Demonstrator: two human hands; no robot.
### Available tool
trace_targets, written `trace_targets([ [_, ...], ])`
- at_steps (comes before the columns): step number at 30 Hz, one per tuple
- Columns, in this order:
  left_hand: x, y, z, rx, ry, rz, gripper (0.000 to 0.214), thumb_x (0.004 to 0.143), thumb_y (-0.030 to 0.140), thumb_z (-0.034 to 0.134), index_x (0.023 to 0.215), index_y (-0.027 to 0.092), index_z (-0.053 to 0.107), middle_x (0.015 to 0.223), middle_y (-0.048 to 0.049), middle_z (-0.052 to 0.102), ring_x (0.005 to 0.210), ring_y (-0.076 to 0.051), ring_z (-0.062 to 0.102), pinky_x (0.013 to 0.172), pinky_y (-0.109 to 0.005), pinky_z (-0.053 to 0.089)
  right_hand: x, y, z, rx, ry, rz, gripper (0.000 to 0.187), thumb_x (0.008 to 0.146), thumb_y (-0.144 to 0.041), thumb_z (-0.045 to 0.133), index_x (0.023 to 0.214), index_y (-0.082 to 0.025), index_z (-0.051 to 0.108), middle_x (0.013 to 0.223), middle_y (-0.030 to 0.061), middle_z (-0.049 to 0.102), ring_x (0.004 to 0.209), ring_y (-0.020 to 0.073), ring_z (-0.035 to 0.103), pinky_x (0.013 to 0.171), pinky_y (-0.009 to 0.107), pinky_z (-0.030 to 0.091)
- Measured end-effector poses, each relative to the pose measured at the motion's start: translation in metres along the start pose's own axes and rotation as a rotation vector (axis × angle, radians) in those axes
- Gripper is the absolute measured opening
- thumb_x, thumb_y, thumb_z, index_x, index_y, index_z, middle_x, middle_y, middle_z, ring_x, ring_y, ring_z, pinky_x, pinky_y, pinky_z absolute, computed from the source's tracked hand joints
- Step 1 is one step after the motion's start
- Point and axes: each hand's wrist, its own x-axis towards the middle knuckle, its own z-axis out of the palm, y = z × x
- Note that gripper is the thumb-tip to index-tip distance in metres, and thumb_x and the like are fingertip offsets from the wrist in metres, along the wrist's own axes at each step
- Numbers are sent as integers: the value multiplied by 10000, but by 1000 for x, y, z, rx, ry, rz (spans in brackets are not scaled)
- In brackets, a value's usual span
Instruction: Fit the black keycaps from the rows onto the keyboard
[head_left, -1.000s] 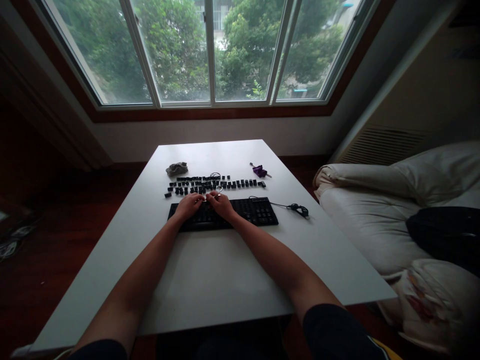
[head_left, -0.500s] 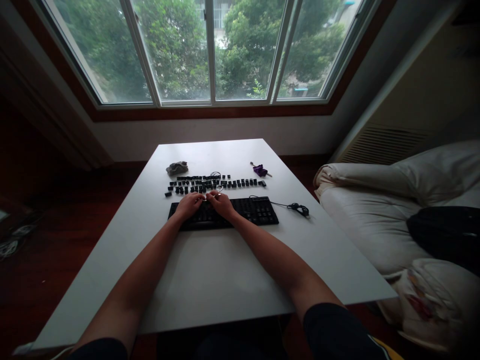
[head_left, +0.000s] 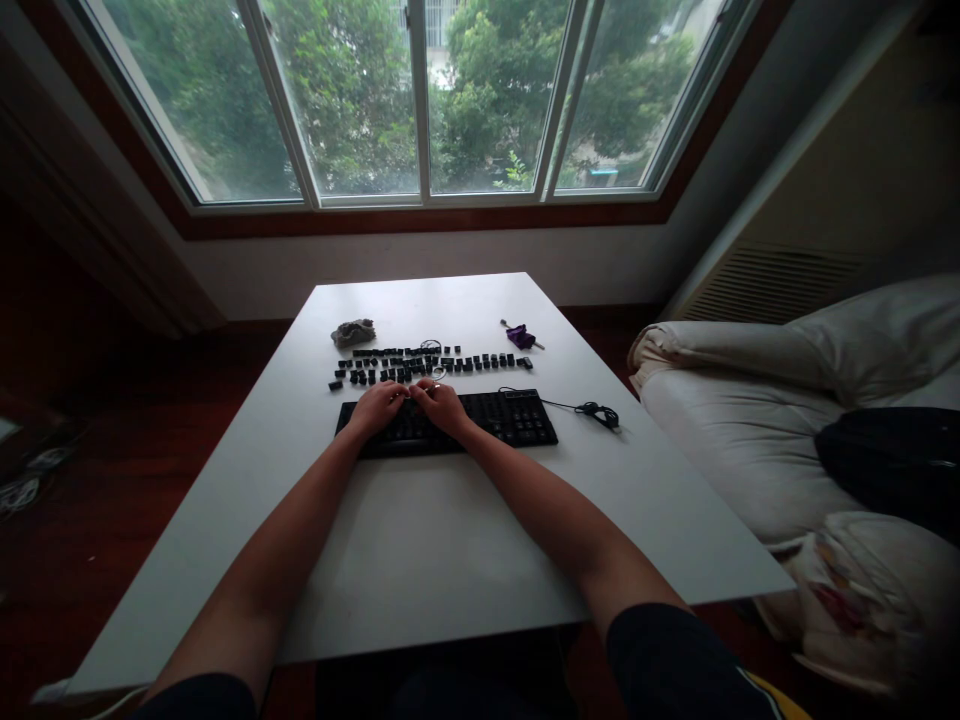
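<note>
Fingers [head_left: 396, 391] of both hands curl inward, the two sets nearly meeting; tips small and dim, so cannot tell whether either set is clamped on something. Left hand [head_left: 375, 407] and right hand [head_left: 445, 407] sit over the upper edge of a black keyboard [head_left: 517, 418], hiding much of its left half. Keyboard: long, flat, matte, lying on the white tabletop [head_left: 420, 560]; individual keys hard to read in the shade. Just beyond, loose black keycaps [head_left: 480, 364] in uneven rows, small and blocky, legends not legible; the nearest are partly covered by the hands. Thin pale loop [head_left: 439, 373] by the right fingers, its lower end hidden. Cable [head_left: 598, 413] bundled right of the keyboard. Farther off: a crumpled, rough grey cloth [head_left: 353, 333] at left, a bunched purple item [head_left: 521, 336] at right, nature unclear. Tabletop smooth, faintly glossy toward the window [head_left: 367, 110]. Creased pale sofa [head_left: 720, 430] cut off at right; dark sleeves cropped below.
</note>
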Motion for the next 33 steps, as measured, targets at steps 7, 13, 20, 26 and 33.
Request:
trace_targets([
  [7, 0, -1, 0, 0, -4, 10, 252, 947, 272, 522, 1081, 249, 734, 1020, -58, 696, 967, -221, 623, 849, -328, 479, -1, -4, 0, -5, 4, 19, 377, 947, -529, 505, 864, -206, 679, 646, -13, 639, 642, 158, 598, 633, 250, 400],
  [13, 0, -2, 1, 13, -6, 8, 247, 948, 274, 511, 1058, 245, 730, 1005, -58, 689, 964, -222, 622, 834, -328, 476, -1, -5, 0, -12, 3, 17, 389, 947, -540, 498, 860, -205, 678, 656, -13, 642, 644, 156, 595, 633, 249, 400],
  [20, 0, 0, 0, 9, -1, 10, 262, 951, 285, 502, 1073, 240, 730, 1015, -59, 691, 963, -220, 625, 843, -326, 479, -1, -4, -1, -22, -6, 8, 386, 952, -529, 498, 868, -201, 683, 657, -14, 653, 649, 153, 600, 646, 249, 403],
  [26, 0, 1, -1, 8, -3, 4, 256, 952, 289, 507, 1066, 245, 732, 1005, -58, 690, 962, -221, 624, 837, -326, 478, -1, -4, -1, -12, -4, -2, 380, 956, -524, 494, 862, -208, 683, 659, -14, 652, 644, 155, 606, 638, 249, 407],
  [33, 1, 1, -1, -11, -7, -8, 250, 950, 291, 517, 1062, 246, 736, 1020, -59, 693, 972, -221, 623, 854, -328, 480, -2, -6, -2, -30, -3, 19, 380, 949, -531, 503, 866, -208, 686, 649, -14, 646, 647, 160, 598, 645, 250, 411],
])
